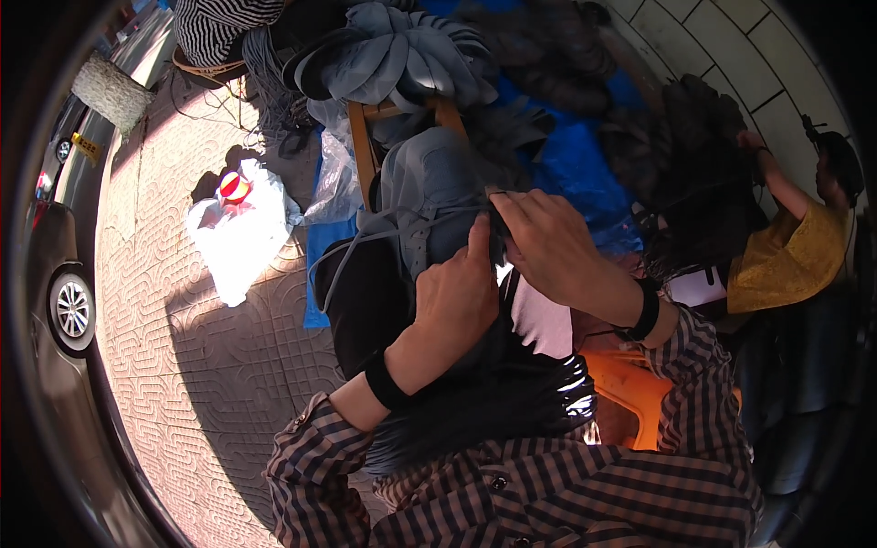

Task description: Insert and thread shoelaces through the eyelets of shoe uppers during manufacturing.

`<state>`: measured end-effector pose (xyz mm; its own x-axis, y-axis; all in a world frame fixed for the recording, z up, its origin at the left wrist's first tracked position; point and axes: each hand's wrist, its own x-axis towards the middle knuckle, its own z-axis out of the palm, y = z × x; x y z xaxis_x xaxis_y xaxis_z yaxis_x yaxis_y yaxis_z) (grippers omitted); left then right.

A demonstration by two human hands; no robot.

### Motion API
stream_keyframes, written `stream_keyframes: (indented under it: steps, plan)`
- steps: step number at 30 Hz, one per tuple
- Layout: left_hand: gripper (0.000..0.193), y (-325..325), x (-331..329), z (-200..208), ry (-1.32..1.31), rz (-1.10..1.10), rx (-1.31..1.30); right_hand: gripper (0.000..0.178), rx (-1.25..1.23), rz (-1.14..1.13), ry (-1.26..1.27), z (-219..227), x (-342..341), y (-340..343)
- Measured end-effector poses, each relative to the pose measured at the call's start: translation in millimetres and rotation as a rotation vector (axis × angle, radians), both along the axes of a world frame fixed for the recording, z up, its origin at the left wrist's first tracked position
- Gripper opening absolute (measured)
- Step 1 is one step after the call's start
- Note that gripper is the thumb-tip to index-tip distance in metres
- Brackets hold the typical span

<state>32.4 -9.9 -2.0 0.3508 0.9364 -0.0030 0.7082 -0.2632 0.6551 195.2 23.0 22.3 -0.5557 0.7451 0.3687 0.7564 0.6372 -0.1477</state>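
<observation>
The grey fabric piece [425, 173] lies in front of you at your lap, just right of the wooden frame's [361, 151] left rail, hiding that frame's near end. Your left hand [457, 292] has its index finger stretched to the piece's right edge, the others curled under. Your right hand [557, 245] has thumb and forefinger brought close at that same edge; you can't tell from here whether they pinch cloth, cord or both.

Watch the slack grey cord [376, 235]: it crosses the piece and loops off its left side over the black cloth [365, 301], so a pull to the right could snag or knot it. With no hand holding the left side, the piece could slew. Your fingertips nearly meet, so one hand could block the other, and the dark edge there makes a slip easy to miss.
</observation>
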Motion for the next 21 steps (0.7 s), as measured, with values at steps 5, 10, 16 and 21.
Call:
stream_keyframes:
  steps: [5, 10, 16, 21]
  plan:
    - [0.077, -1, 13, -8, 0.068, 0.018, 0.06, 0.039, -0.04, -0.135, -0.001, -10, -3, 15]
    - [0.076, -13, 1, -6, 0.228, -0.011, 0.303, 0.029, -0.022, -0.091, 0.11, -18, 1, 19]
    - [0.048, -10, -19, -11, 0.312, -0.096, 0.625, 0.026, -0.056, -0.068, 0.19, -4, 0, 12]
    - [0.052, -16, -14, 32, -0.103, -0.05, 0.372, 0.025, -0.199, -0.165, 0.365, -4, 7, 8]
